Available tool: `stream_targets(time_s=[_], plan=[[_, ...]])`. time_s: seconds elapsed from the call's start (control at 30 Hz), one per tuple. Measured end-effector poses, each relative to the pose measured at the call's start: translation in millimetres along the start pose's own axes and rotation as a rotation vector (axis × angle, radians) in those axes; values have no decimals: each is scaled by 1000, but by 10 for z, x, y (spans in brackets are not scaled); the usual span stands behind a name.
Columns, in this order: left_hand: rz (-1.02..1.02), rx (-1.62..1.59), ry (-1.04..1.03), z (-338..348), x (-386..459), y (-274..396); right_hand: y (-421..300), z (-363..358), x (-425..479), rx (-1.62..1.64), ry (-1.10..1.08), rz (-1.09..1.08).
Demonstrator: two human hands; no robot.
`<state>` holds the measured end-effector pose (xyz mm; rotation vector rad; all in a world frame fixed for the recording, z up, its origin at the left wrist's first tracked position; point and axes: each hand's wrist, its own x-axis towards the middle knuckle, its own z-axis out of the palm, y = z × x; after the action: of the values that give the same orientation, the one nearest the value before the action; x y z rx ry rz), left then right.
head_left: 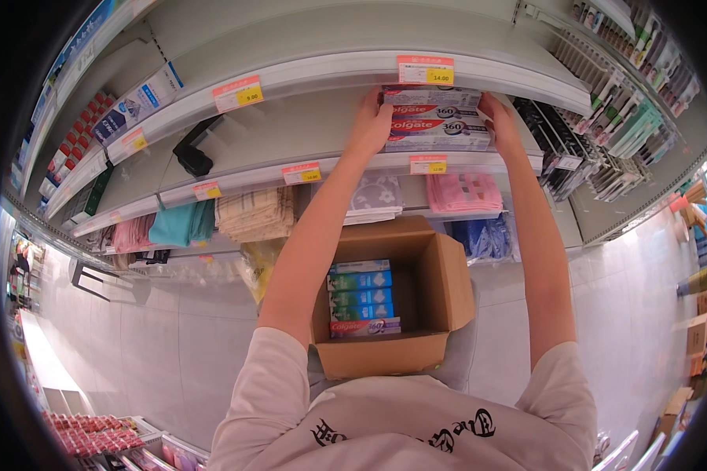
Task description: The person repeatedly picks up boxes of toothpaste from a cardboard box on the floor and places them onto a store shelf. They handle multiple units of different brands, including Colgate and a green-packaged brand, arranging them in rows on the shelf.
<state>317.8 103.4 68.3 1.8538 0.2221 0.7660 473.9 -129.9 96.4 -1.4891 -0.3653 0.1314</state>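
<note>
A stack of Colgate toothpaste boxes [439, 126] stands on the middle shelf, just under the board above. My left hand [372, 123] presses its left end and my right hand [498, 120] its right end, so the stack sits between both palms. Below my arms an open cardboard box [383, 359] holds several blue-and-green toothpaste cartons [360, 297] along its left side. Another red-and-purple Colgate box [365, 327] lies at the near end of that row.
Folded towels, turquoise [179, 224], beige [256, 213] and pink [464, 193], lie on the lower shelf. A black holder [194, 156] rests on the middle shelf. Toothbrush packs [610, 118] hang at right. The upper shelf edge [330, 73] runs close above my hands.
</note>
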Motion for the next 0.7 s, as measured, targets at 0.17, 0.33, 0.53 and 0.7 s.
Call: stream_targets(time_s=[0.17, 0.33, 0.53, 0.7], plan=[[9, -69, 110, 87, -11, -25, 244, -100, 124, -213, -18, -247], [28, -24, 123, 77, -124, 149, 308, -174, 209, -240, -75, -221], [59, -12, 210, 34, -164, 124, 229, -22, 57, -132, 6, -302], [112, 41, 365, 69, -245, 221, 218, -129, 124, -253, 69, -291]])
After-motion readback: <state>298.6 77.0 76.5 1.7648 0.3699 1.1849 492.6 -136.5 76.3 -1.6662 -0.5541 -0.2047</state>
